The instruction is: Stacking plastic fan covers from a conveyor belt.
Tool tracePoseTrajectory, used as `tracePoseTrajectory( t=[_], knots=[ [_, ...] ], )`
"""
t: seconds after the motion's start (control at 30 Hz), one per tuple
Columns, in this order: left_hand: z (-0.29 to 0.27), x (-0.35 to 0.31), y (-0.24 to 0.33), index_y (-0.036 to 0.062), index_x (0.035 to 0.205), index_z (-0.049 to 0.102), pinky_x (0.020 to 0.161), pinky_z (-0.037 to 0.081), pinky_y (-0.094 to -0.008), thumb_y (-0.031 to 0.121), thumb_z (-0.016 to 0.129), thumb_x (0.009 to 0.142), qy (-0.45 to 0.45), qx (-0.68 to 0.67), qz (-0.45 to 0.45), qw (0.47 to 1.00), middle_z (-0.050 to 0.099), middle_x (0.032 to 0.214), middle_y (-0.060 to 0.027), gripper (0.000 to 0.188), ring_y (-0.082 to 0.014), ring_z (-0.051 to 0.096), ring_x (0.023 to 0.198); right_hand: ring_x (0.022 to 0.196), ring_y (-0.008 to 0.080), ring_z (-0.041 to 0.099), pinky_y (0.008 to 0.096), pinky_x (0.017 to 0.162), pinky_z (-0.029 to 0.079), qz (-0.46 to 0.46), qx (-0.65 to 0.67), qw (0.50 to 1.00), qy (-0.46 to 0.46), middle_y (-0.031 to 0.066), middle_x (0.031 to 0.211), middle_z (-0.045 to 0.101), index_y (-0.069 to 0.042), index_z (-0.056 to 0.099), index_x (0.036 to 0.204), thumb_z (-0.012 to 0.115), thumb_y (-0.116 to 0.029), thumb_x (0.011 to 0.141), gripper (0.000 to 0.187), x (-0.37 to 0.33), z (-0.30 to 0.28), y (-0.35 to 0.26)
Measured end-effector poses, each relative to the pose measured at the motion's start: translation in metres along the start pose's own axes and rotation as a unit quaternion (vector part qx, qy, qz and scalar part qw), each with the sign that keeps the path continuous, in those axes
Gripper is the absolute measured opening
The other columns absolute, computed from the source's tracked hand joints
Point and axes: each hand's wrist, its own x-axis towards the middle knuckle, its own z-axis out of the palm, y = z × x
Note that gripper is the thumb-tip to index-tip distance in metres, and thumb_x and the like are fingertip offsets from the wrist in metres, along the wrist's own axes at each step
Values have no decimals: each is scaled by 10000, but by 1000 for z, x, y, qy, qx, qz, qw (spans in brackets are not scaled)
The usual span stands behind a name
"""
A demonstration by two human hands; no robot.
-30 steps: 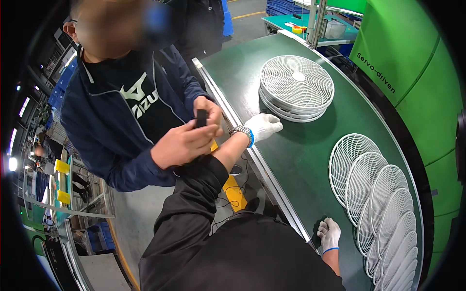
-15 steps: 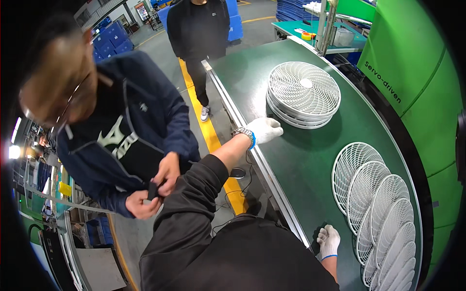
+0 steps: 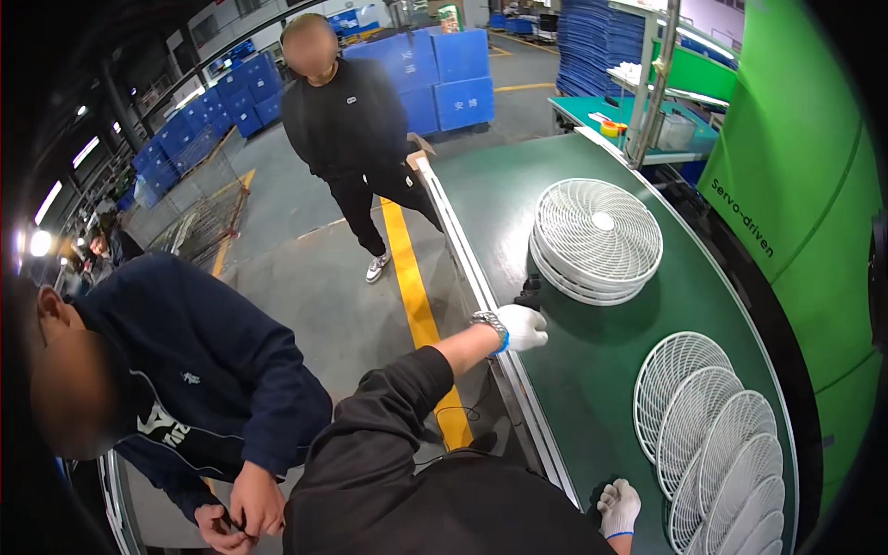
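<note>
My left hand [image 3: 524,328], in a white knit glove with a metal-banded watch at the wrist, rests near the left edge of the green conveyor belt [image 3: 592,361]. Its fingers are curled in, and nothing shows in them. Just beyond it lies a small black object [image 3: 528,292] whose kind I cannot make out. A stack of round white fan grilles [image 3: 599,222] stands farther up the belt. Also gloved, my right hand [image 3: 618,507] is closed on the belt at the near end. To its right, several more grilles [image 3: 684,370] lie overlapped in a slanting row.
A person in a dark jacket [image 3: 203,333] bends close at my left, both hands together at a small dark thing. Another person in black [image 3: 347,129] stands past the belt's far left corner. A green machine panel [image 3: 786,185] borders the right side. Blue boxes [image 3: 462,83] stand behind.
The view has shifted, so the belt and grilles sit lower. The person at left has bent lower. The black object beyond my left hand now shows more plainly. Both my hands stay curled.
</note>
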Motion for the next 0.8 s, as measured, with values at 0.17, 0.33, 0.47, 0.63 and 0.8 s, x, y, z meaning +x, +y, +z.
tracePoseTrajectory(
  t=[0.17,0.33,0.47,0.63,0.8],
  knots=[
    [36,6,-19,59,1399,679,908,595,-477,369,622,939,112,-11,37,993,779,1120,-196,558,-380,735,1087,591,167,551,317,489,430,9,-13,1000,-25,42,764,606,-107,620,985,627,-257,1050,163,6,-4,4],
    [9,-28,22,40,1535,546,746,623,-412,299,605,956,80,-229,-138,960,748,1207,-206,638,-302,763,823,651,200,579,319,534,451,1,-10,999,-31,67,805,644,-74,657,1020,651,-220,1048,149,-6,8,-2],
    [13,-22,12,57,1547,547,689,629,-419,185,589,945,-21,-264,-159,951,757,1153,-203,617,-307,767,777,662,204,592,329,542,460,2,-17,999,-42,71,815,654,-78,656,1025,647,-225,1051,149,0,4,-2],
    [32,-18,13,51,1479,618,736,630,-420,150,586,940,-6,-218,-107,970,754,1176,-225,549,-289,775,771,679,206,596,344,553,471,0,-14,999,-34,71,817,651,-73,658,1027,665,-236,1042,164,-1,-11,4],
    [57,16,-18,87,1405,684,1079,551,-400,93,586,925,-24,-117,42,992,733,1344,-157,489,-343,690,1266,519,176,513,317,465,424,-62,37,989,-128,58,718,583,-85,604,975,640,-194,1025,125,10,-25,17]
  ],
)
